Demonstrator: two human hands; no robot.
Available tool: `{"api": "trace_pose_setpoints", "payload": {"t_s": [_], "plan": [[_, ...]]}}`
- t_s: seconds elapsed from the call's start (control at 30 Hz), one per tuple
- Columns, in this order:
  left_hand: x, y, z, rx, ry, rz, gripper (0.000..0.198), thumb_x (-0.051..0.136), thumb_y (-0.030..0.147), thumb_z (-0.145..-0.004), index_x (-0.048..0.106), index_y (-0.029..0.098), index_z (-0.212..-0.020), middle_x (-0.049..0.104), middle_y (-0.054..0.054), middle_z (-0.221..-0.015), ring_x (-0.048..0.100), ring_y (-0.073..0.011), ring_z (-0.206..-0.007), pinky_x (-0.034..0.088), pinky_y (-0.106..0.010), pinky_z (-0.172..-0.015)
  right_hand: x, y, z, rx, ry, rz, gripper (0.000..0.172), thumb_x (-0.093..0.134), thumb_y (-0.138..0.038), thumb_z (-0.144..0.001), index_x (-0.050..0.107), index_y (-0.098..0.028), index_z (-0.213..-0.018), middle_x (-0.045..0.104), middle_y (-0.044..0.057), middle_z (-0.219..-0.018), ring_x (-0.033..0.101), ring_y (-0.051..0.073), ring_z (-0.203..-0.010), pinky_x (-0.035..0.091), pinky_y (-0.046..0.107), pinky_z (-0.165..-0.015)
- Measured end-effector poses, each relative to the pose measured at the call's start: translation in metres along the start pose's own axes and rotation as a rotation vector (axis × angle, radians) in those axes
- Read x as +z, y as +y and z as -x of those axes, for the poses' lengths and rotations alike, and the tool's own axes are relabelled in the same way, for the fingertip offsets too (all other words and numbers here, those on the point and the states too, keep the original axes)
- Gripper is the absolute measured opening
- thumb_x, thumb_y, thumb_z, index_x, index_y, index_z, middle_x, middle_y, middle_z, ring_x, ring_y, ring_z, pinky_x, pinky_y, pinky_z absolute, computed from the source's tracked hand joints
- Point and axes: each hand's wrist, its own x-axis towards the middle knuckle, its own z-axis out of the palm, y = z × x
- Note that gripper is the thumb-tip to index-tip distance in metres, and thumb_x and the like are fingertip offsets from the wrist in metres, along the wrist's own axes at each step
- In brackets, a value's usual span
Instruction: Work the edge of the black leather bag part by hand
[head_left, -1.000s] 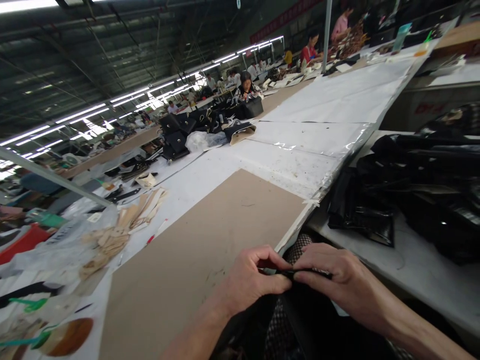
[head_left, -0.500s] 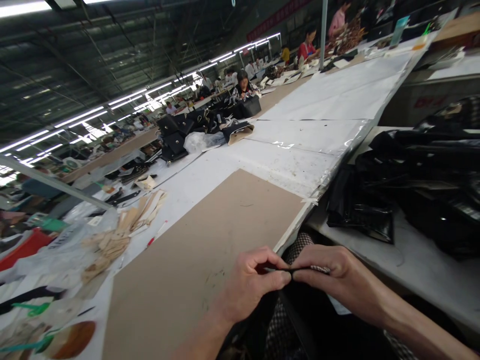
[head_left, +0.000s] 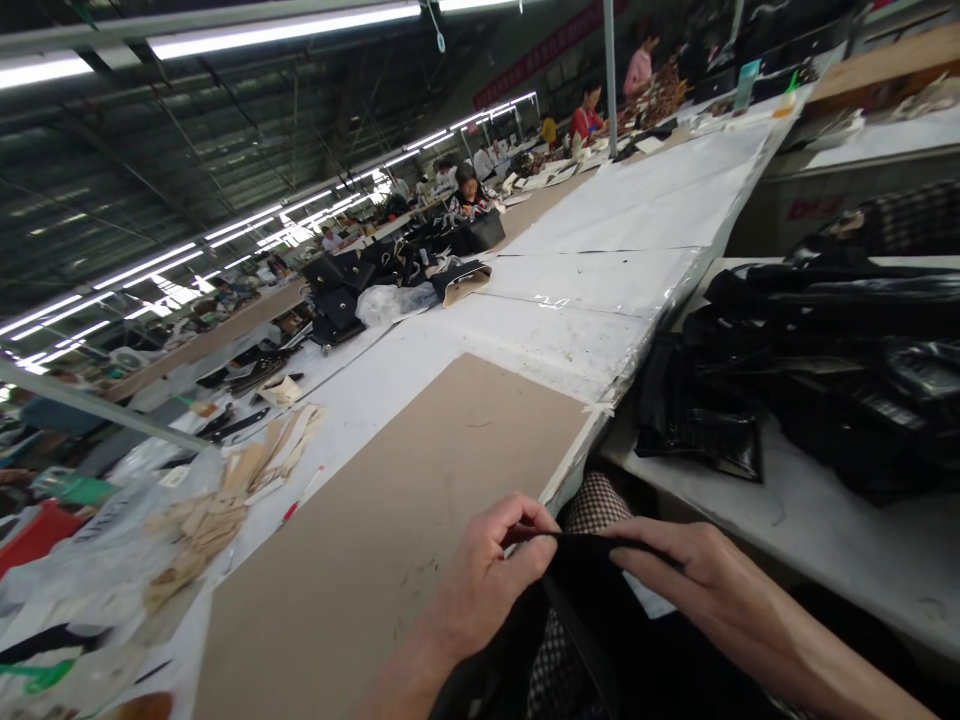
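Left hand and right hand, slightly apart, each pinch the upper edge of black material at 5 o'clock, apparently keeping it taut, near the brown board at 7 o'clock.

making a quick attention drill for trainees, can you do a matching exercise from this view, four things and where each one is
1 black material
2 brown sheet
3 red-tipped pen
4 glossy black pile

a heaped on the bench at the right
b at the sheet's left edge
c pinched by the left hand and right hand
d spread flat on the white table

Pairs: 1-c, 2-d, 3-b, 4-a
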Motion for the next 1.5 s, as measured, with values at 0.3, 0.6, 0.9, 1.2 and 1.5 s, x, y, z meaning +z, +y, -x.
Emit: {"api": "trace_pose_setpoints", "payload": {"t_s": [0.3, 0.6, 0.9, 1.2, 1.5], "plan": [[-0.002, -0.001, -0.012, -0.01, -0.104, 0.017, 0.018, 0.059, 0.027, -0.087, 0.068, 0.016, -0.098, 0.063, -0.002, -0.081, 0.052, -0.0132, -0.073, 0.04, -0.023, -0.068, -0.009, 0.0, -0.005, -0.031, -0.022, -0.095, 0.027, 0.048, -0.037, -0.098, 0.067, -0.028, -0.116, 0.07, -0.002, -0.094, 0.064, 0.02, -0.09, 0.048, 0.028, -0.083], [0.0, 0.017, 0.0, 0.084, -0.03, -0.262, 0.01, 0.058, 0.017, -0.085, 0.064, 0.019, -0.092, 0.066, 0.0, -0.09, 0.06, -0.0167, -0.089, 0.045, -0.025, -0.085, 0.006, 0.001, 0.004, -0.058, 0.067, -0.035, 0.025, 0.052, -0.032, -0.095, 0.069, -0.03, -0.113, 0.072, -0.004, -0.087, 0.067, 0.019, -0.085, 0.05, 0.027, -0.078], [0.018, 0.024, 0.002, 0.459, 0.042, -0.511, 0.012, 0.058, 0.013, -0.091, 0.067, 0.021, -0.094, 0.066, 0.0, -0.099, 0.062, -0.0123, -0.091, 0.048, -0.021, -0.086, 0.019, 0.005, 0.009, -0.214, 0.121, 0.127, 0.03, 0.045, -0.026, -0.098, 0.064, -0.032, -0.121, 0.072, -0.002, -0.102, 0.068, 0.02, -0.094, 0.053, 0.029, -0.084], [0.02, 0.013, 0.005, 0.822, 0.186, -0.844, 0.015, 0.055, 0.007, -0.092, 0.062, 0.016, -0.1, 0.069, -0.005, -0.101, 0.066, -0.0136, -0.085, 0.054, -0.023, -0.081, 0.022, 0.002, 0.009, -0.238, 0.153, 0.158, 0.031, 0.047, -0.02, -0.097, 0.063, -0.03, -0.122, 0.072, 0.001, -0.106, 0.068, 0.02, -0.095, 0.053, 0.031, -0.087], [0.02, 0.007, 0.001, 0.985, 0.178, -0.998, 0.022, 0.056, 0.002, -0.088, 0.061, 0.01, -0.108, 0.069, -0.011, -0.106, 0.067, -0.0196, -0.09, 0.056, -0.03, -0.08, 0.019, 0.007, 0.005, -0.213, 0.196, 0.123, 0.031, 0.048, -0.022, -0.096, 0.064, -0.032, -0.12, 0.073, -0.001, -0.101, 0.069, 0.02, -0.093, 0.053, 0.033, -0.086]]}}
